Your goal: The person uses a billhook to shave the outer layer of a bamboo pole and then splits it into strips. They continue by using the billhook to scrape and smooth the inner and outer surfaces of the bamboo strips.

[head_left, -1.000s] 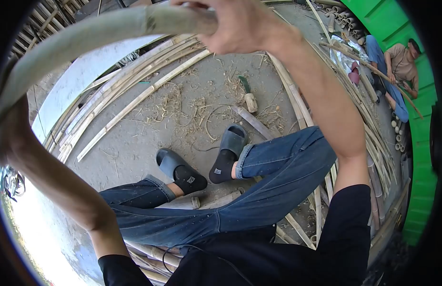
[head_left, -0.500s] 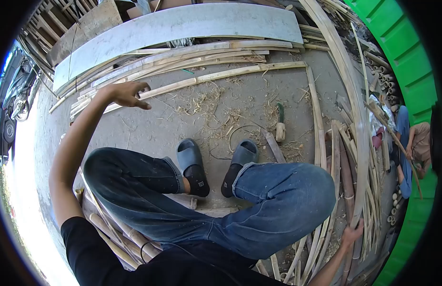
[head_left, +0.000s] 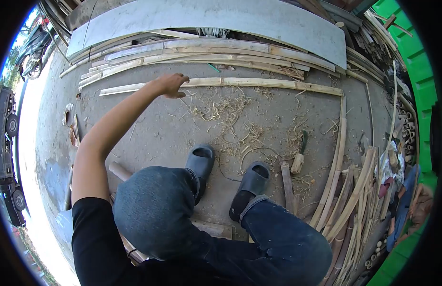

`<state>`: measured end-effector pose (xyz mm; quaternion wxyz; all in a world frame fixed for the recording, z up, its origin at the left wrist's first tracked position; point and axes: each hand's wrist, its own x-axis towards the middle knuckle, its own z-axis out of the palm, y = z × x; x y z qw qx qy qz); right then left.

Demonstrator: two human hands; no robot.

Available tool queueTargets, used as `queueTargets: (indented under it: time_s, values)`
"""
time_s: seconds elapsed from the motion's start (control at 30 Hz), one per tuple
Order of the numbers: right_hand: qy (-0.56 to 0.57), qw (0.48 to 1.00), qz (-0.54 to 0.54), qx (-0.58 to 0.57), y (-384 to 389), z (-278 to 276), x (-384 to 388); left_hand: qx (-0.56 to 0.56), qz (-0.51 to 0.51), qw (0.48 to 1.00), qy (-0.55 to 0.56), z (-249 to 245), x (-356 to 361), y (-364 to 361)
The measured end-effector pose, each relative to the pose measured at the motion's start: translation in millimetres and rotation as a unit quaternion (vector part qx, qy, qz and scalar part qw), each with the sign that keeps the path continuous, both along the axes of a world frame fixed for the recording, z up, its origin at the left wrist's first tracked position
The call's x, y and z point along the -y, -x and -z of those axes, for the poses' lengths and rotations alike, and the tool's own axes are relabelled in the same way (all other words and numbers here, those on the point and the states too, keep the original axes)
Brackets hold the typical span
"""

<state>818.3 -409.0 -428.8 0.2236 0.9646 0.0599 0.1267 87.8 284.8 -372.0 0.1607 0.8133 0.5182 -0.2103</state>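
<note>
My left hand (head_left: 171, 86) reaches forward with its fingers apart and holds nothing. It overlaps a long split bamboo strip (head_left: 259, 82) that lies across the concrete floor. More bamboo strips (head_left: 206, 50) lie bundled just beyond it. My right hand is out of view, below the right side of the frame. On that side, a pale bamboo strip (head_left: 356, 193) slants over other lengths beside my knee. On the floor ahead of my slippers (head_left: 200, 162) lies a blade with a chunky wooden handle (head_left: 297, 163).
Curly bamboo shavings (head_left: 226, 109) litter the floor. A long pale board (head_left: 206, 19) spans the far side. Another person (head_left: 406, 205) sits at the right by a green corrugated wall (head_left: 423, 95). Stacked bamboo tubes (head_left: 410, 136) stand nearby; a vehicle (head_left: 10, 152) is at the left.
The view has turned and my knees have shifted. My right hand and the long strip it held upright at the right have dropped from sight there. My left hand stays stretched out, fingers apart.
</note>
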Motion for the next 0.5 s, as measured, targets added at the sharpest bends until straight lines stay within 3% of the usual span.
queueTargets:
  time_s: [0.03, 0.1, 0.13, 0.2, 0.3, 0.37, 0.43, 0.5]
  values:
    - [-0.062, 0.991, -0.118, 0.017, 5.5, 7.7, -53.2, -0.005, -0.006, 1.000, 0.008, 17.8, -9.3, -11.8]
    - [-0.212, 0.910, -0.355, 0.028, 63.0, -10.5, -197.2, -0.009, -0.023, 0.999, 0.020, 60.3, -27.4, -23.7]
    - [-0.257, 0.855, -0.443, -0.081, 75.0, -14.2, -248.6, 0.014, -0.036, 0.999, -0.009, 83.3, -34.2, -30.2]
    - [-0.298, 0.793, -0.466, -0.256, 108.1, -4.6, -345.1, 0.040, -0.044, 0.998, -0.033, 124.1, -48.1, -37.2]
    - [-0.216, 0.812, -0.413, -0.351, 130.8, 52.5, -444.0, 0.120, -0.208, 0.958, -0.155, 183.6, -46.6, -47.4]
    - [-0.188, 0.818, -0.372, -0.396, 133.6, 94.1, -479.6, 0.110, -0.198, 0.959, -0.173, 193.1, -44.6, -47.3]
    - [-0.164, 0.818, -0.356, -0.420, 136.8, 98.6, -491.2, 0.108, -0.158, 0.950, -0.248, 196.9, -34.6, -46.9]
    - [-0.156, 0.816, -0.339, -0.441, 145.7, 100.8, -487.7, 0.088, -0.134, 0.961, -0.224, 181.6, -36.0, -40.4]
